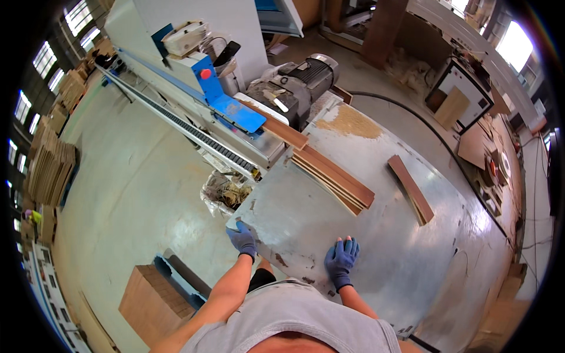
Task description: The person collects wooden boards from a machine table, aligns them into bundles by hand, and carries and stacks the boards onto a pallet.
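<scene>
A grey metal table [294,220] spreads in front of me. My left hand [242,240], in a blue glove with bare fingertips, is closed over the table's near left edge. Further right, my right hand [341,262], gloved the same way, lies flat on the tabletop with its fingers out and nothing under them that shows. Beyond both hands sits a stack of narrow reddish-brown wood strips [335,179], lying at a slant. Another pair of wood strips [412,191] rests apart from it on the right. Neither hand touches the strips.
At the far left of the table, a long machine with a chain conveyor [206,138] ends beside a blue bracket with a red button [205,74]. A dusty motor [306,76] and a sawdust heap [350,122] are behind. A scrap bag [226,193] and wooden box [156,300] stand left.
</scene>
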`<move>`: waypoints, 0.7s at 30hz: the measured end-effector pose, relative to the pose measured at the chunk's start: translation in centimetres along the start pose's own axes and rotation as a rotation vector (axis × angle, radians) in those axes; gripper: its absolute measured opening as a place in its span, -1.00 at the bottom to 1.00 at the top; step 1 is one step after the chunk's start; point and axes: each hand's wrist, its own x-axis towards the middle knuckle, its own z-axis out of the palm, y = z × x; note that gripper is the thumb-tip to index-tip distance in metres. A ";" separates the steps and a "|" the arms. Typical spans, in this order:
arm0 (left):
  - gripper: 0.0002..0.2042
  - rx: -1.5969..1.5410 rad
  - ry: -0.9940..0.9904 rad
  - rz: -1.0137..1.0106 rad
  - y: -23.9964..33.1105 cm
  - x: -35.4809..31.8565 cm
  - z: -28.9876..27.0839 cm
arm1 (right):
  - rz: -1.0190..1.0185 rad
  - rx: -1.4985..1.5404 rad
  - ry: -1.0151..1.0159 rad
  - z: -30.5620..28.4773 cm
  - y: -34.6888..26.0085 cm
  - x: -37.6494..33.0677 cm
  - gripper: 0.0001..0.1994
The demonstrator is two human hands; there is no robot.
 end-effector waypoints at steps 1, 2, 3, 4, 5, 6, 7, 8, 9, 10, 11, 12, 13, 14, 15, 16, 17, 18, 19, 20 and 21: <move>-0.41 -0.007 -0.014 -0.014 0.3 -0.1 0.1 | -0.002 0.004 -0.001 -0.1 0.2 0.0 -0.62; -0.41 -0.015 -0.016 -0.027 -0.1 0.1 0.0 | -0.013 0.018 -0.004 -0.1 0.1 0.0 -0.61; -0.41 -0.038 -0.022 0.019 -0.4 0.5 -0.2 | -0.003 0.020 -0.001 -0.1 0.0 -0.1 -0.61; -0.41 -0.048 -0.026 0.046 -0.9 0.7 -0.4 | -0.016 0.020 -0.001 -0.1 -0.1 -0.1 -0.60; -0.41 -0.059 -0.036 0.072 -0.8 0.7 -0.4 | -0.026 0.016 -0.001 0.0 0.1 -0.2 -0.59; -0.41 -0.078 -0.030 0.054 -0.8 0.7 -0.3 | -0.015 0.015 0.001 0.1 0.2 -0.2 -0.59; -0.41 -0.085 -0.031 0.048 -0.8 0.6 -0.3 | -0.018 0.019 0.006 0.2 0.2 -0.2 -0.59; -0.42 -0.093 -0.033 0.042 -0.5 0.4 -0.2 | -0.021 0.021 0.010 0.2 0.3 -0.3 -0.59; -0.42 -0.081 -0.031 0.007 -0.2 0.1 -0.2 | -0.011 0.019 0.012 0.2 0.3 -0.3 -0.59; -0.43 -0.074 -0.034 -0.010 0.2 0.1 -0.2 | -0.020 0.022 0.018 0.2 0.4 -0.3 -0.60; -0.43 -0.066 -0.033 -0.025 0.2 0.1 -0.3 | -0.033 0.028 0.023 0.2 0.4 -0.3 -0.60; -0.44 -0.049 -0.018 -0.022 0.2 0.2 -0.4 | -0.028 0.029 0.024 0.2 0.4 -0.3 -0.60; -0.44 -0.040 -0.011 -0.019 0.2 0.2 -0.4 | -0.026 0.035 0.024 0.3 0.3 -0.2 -0.61; -0.45 -0.030 -0.006 -0.017 0.1 0.2 -0.4 | -0.024 0.040 0.024 0.3 0.3 -0.1 -0.61; -0.45 -0.037 0.001 0.005 0.1 0.2 -0.4 | -0.020 0.039 0.025 0.2 0.2 -0.1 -0.61; -0.45 -0.040 0.004 0.017 0.0 0.2 -0.5 | -0.019 0.030 0.025 0.2 0.1 -0.2 -0.60; -0.45 -0.044 0.005 0.030 0.1 0.2 -0.4 | -0.017 0.019 0.026 0.2 0.2 -0.1 -0.60; -0.45 -0.062 0.002 0.017 0.2 0.1 -0.3 | -0.012 0.018 0.029 0.2 0.2 -0.1 -0.60; -0.45 -0.079 -0.002 0.004 0.2 0.1 -0.3 | -0.009 0.021 0.027 0.1 0.2 -0.2 -0.59; -0.45 -0.079 -0.004 0.007 0.1 0.1 -0.3 | -0.006 0.025 0.025 0.1 0.1 -0.2 -0.59; -0.45 -0.065 -0.006 0.014 0.0 0.2 -0.4 | -0.002 0.026 0.027 0.0 0.0 -0.2 -0.59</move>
